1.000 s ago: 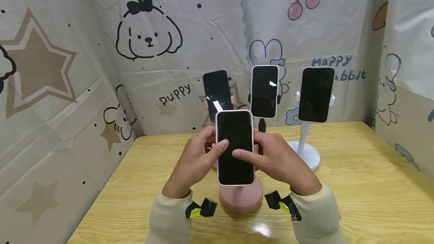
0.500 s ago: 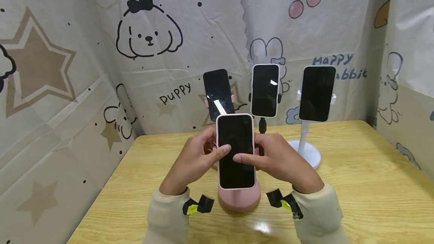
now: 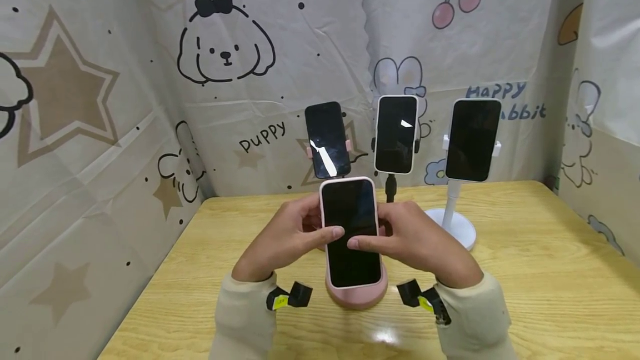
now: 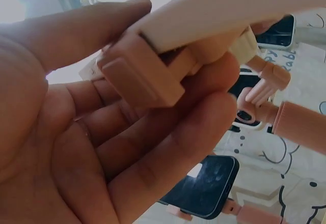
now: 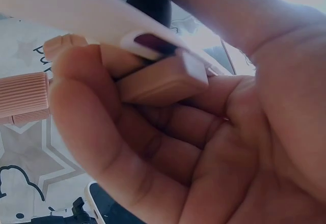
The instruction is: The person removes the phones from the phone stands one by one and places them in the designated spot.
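A phone [image 3: 350, 204] in a pale pink case, screen dark, sits in a pink phone stand [image 3: 356, 298] in front of me. My left hand [image 3: 285, 238] grips its left side, thumb on the screen and fingers curled behind. Opposite it, my right hand [image 3: 417, 238] holds the right side likewise, its thumb also on the glass. The left wrist view shows a pink clamp arm [image 4: 142, 74] against the phone's edge, with fingers around it. Another clamp arm [image 5: 163, 81] lies within the curled fingers in the right wrist view. Much of the stand's neck is hidden behind the phone.
Behind stand a black phone [image 3: 328, 138] in a pink clamp, a white-cased phone [image 3: 396, 132] on a black holder, and another phone [image 3: 473, 140] on a white stand [image 3: 452, 226]. All rest on the wooden table [image 3: 200, 299], backed by a printed cloth [image 3: 320, 71].
The pink-cased phone has come down a little in the head view, with both hands following it. More of the black phone behind shows. The stand's base stays in about the same place.
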{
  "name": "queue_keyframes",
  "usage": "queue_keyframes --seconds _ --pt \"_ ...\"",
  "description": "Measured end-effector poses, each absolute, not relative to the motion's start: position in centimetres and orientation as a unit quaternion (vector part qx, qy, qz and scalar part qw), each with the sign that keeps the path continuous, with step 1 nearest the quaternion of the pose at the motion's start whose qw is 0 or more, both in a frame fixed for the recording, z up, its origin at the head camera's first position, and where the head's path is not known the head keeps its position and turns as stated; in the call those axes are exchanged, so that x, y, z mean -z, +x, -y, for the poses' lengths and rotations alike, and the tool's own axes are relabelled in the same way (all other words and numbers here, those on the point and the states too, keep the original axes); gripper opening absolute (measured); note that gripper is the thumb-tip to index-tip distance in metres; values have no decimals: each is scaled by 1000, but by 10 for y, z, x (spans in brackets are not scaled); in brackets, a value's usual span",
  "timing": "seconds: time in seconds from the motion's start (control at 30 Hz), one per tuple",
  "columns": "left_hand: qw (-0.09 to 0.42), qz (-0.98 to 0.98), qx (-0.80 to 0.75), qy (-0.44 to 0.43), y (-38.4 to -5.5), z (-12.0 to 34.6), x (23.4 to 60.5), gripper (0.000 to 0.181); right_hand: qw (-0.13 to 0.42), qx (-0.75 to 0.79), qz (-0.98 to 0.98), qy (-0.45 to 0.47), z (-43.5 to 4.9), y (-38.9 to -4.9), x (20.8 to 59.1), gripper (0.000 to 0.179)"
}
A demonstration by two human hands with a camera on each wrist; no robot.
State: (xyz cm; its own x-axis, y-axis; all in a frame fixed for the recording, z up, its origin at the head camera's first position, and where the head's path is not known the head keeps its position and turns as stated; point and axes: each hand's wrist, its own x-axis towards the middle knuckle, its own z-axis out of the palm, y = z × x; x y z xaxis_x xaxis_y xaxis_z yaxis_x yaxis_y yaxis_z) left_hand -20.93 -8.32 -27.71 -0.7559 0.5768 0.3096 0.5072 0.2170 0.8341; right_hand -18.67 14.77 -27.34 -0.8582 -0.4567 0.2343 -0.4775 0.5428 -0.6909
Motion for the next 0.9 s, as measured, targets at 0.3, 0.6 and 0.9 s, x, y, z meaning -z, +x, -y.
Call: queue_keyframes --seconds 0.3,0.6,0.9 --pt "77 -762 -525 371 -215 89 281 40 -5 -402 879 255 -145 -183 272 36" --pt "114 -725 -563 379 -218 90 287 38 -23 -417 877 240 -144 -181 272 40" --pt "117 -714 -572 385 -219 90 287 38 -13 -405 882 242 -144 -183 273 44"
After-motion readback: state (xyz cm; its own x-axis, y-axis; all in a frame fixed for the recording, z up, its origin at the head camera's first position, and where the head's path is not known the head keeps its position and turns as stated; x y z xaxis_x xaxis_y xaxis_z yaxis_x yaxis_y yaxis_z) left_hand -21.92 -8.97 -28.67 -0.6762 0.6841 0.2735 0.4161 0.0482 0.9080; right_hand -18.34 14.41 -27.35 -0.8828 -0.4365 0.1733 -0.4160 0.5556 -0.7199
